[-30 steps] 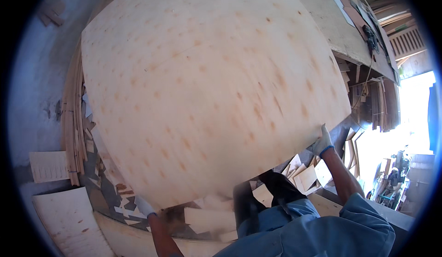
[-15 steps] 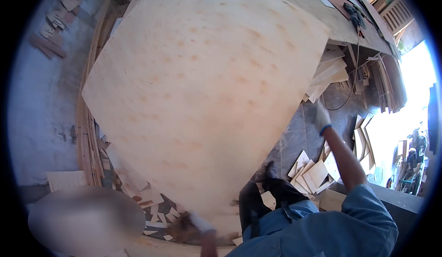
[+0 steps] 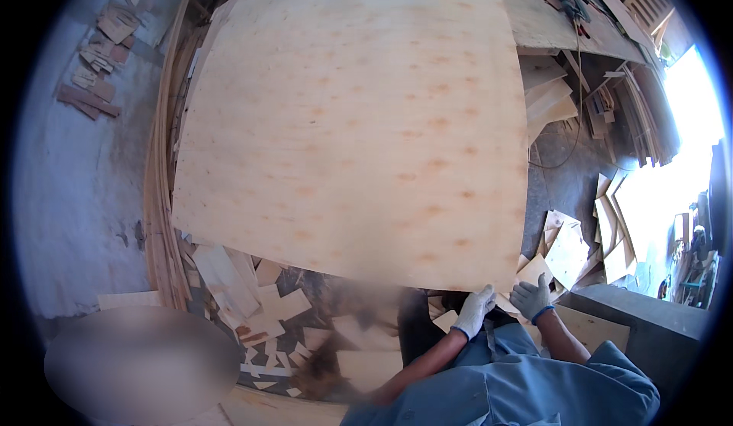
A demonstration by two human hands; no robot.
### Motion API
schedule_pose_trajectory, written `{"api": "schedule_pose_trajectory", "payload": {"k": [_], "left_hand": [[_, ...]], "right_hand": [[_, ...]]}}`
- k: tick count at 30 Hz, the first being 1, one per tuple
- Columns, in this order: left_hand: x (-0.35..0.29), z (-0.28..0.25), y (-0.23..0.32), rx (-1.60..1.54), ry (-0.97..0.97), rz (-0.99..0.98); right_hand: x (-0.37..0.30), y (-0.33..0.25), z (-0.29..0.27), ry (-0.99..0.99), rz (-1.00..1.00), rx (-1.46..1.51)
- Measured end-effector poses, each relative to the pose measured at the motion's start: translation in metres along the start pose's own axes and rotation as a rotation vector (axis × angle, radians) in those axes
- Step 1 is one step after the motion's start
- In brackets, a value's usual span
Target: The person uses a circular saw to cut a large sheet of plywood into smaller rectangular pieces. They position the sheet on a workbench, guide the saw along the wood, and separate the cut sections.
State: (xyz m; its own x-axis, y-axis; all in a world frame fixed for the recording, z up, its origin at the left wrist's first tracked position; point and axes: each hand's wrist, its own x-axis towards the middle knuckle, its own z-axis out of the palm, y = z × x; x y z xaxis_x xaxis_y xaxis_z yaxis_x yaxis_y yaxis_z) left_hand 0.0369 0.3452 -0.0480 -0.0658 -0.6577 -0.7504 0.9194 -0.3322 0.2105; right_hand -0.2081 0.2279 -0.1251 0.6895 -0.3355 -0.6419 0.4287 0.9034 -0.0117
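A large pale plywood sheet (image 3: 359, 128) with reddish knots fills the middle of the view and lies over a pile of wood. Both my hands wear light work gloves and meet at its near right corner. My left hand (image 3: 473, 311) is closed on the sheet's near edge just left of that corner. Just right of the corner is my right hand (image 3: 532, 298), thumb up and fingers apart, at most brushing the sheet. My blue sleeves come in from the lower right.
Wood offcuts (image 3: 259, 304) litter the ground under the near edge. Thin strips (image 3: 159, 220) stand stacked along the sheet's left side. A workbench (image 3: 565, 29) with tools runs along the upper right. More board pieces (image 3: 569, 250) lie to the right, and a grey wall (image 3: 76, 197) rises on the left.
The sheet has swung away from me and settled flatter and further up the view. My left hand moved from its lower left edge to the right corner. My right hand slid down the right edge.
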Motion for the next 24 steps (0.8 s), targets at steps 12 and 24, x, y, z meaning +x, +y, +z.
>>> {"api": "schedule_pose_trajectory", "payload": {"k": [12, 24], "left_hand": [[-0.145, -0.206, 0.231, -0.505, 0.036, 0.316], [-0.198, -0.407, 0.518, -0.066, 0.457, 0.915]], "right_hand": [[0.028, 0.110, 0.141, 0.073, -0.473, -0.161], [0.117, 0.205, 0.221, 0.212, -0.279, 0.029]]}}
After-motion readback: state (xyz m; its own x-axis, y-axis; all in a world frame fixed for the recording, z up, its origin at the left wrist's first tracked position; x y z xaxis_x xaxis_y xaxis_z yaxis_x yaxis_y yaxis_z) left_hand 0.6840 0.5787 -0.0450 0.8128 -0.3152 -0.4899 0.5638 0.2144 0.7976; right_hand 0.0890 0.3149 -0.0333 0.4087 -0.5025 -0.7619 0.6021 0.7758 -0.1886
